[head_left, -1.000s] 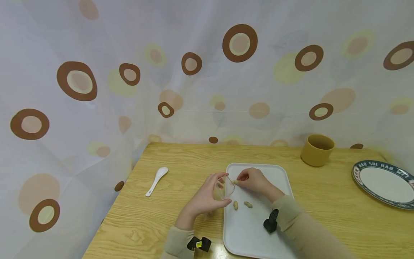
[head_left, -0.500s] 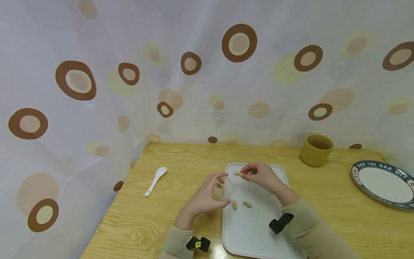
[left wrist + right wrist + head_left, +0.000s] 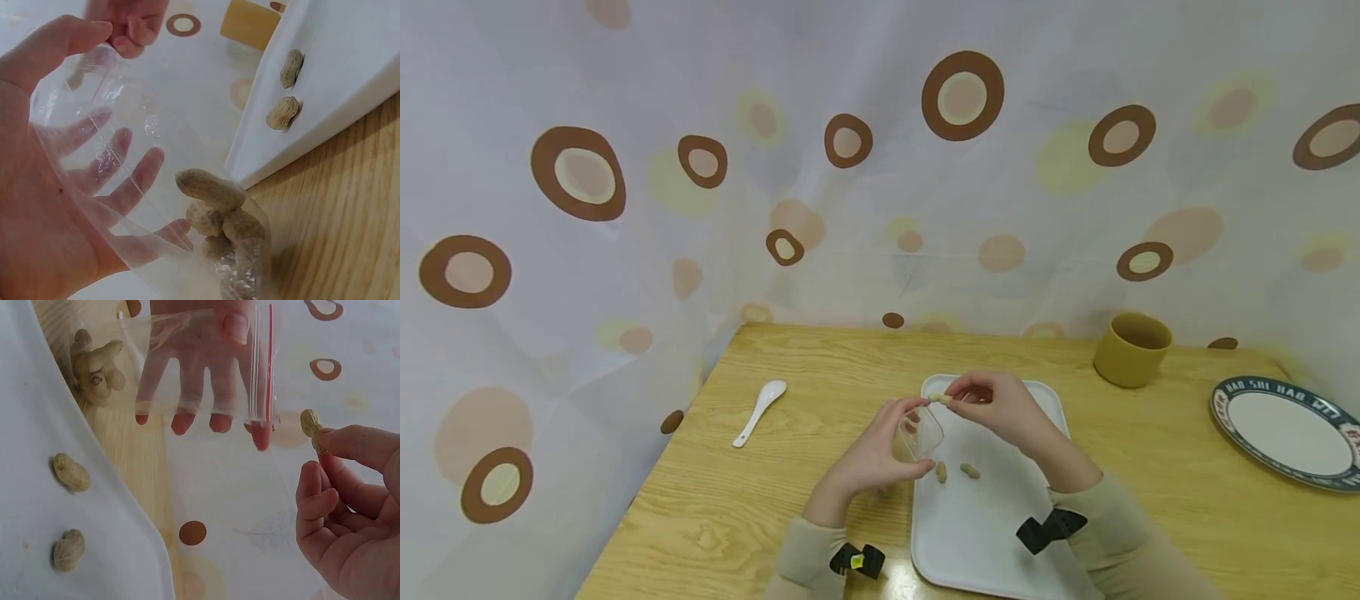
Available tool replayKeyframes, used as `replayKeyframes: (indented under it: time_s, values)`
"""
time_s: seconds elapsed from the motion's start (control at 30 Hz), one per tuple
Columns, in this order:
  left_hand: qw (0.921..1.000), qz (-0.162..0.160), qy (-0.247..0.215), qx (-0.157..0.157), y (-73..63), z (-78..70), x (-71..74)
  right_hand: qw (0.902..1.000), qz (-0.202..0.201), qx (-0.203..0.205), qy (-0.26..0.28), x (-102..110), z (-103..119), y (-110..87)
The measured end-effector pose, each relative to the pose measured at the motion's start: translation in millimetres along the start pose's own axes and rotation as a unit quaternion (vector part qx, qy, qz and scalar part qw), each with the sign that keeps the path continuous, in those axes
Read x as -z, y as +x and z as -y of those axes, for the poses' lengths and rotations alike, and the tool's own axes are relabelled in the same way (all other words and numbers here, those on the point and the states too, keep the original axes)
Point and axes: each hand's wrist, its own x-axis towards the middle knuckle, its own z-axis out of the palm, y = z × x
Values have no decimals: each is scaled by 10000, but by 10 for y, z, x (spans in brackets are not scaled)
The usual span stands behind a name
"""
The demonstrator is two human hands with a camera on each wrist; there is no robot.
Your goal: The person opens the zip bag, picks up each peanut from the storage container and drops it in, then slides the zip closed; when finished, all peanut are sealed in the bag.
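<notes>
A clear zip bag (image 3: 212,375) with a red line along its mouth is held by my left hand (image 3: 876,454), thumb and fingers spread round it so that the mouth gapes. Several unshelled peanuts (image 3: 212,190) lie bunched at the bottom of the bag. Between thumb and forefinger my right hand (image 3: 1000,408) pinches one peanut (image 3: 309,422), close to the bag's mouth. On the white tray (image 3: 985,533) below are two loose peanuts, an upright one (image 3: 942,472) by the left rim and a slanted one (image 3: 970,471) beside it.
At the left of the wooden table (image 3: 700,508) lies a white spoon (image 3: 762,412). A mustard-yellow cup (image 3: 1132,354) stands at the back right, and a plate with a dark lettered rim (image 3: 1285,437) sits farther right. A patterned curtain (image 3: 880,192) closes off the back and left.
My right hand has lifted the peanut off the tray's far left part, then brought it left toward the bag's mouth. My left hand and the bag stay nearly in place.
</notes>
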Motion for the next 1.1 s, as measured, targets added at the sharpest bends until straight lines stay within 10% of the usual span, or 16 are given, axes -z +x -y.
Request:
replayKeyframes:
  time_s: [1.1]
  values:
    - [10000,34,-52,-2,-5,14,-13,9974,171,702,-85,-131,163,-162]
